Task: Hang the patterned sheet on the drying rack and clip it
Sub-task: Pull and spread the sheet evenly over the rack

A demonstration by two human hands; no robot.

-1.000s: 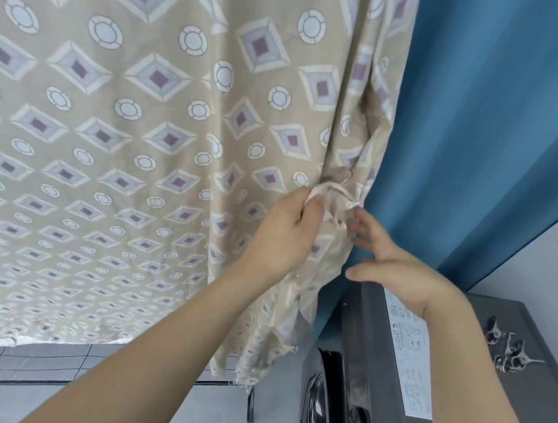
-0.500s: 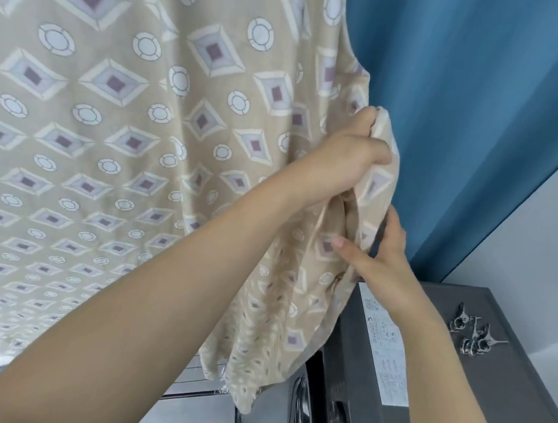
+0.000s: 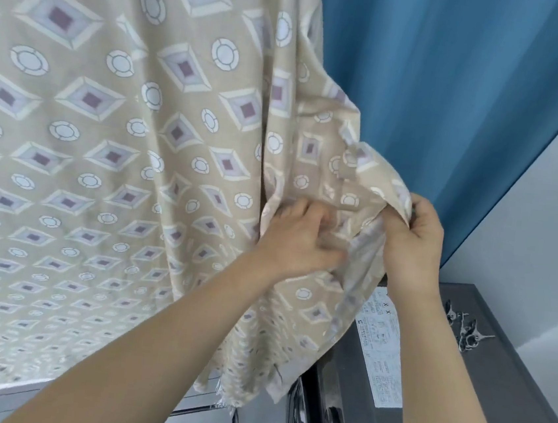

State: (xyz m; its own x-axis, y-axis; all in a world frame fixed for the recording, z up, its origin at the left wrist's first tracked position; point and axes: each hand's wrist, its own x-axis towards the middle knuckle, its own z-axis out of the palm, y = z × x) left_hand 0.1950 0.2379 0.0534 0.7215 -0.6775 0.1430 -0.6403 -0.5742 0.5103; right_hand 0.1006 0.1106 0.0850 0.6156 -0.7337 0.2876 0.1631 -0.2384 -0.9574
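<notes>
Both my left hand and right hand grip the sheet edge, straightening it; next I need a clip.

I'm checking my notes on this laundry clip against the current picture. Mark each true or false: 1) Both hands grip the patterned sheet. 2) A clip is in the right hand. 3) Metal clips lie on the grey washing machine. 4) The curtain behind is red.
1) Both the left hand and right hand grip the patterned sheet: true.
2) False: the right hand holds only sheet fabric.
3) Metal clips lie on the grey washing machine: true.
4) False: the curtain is blue.
</notes>
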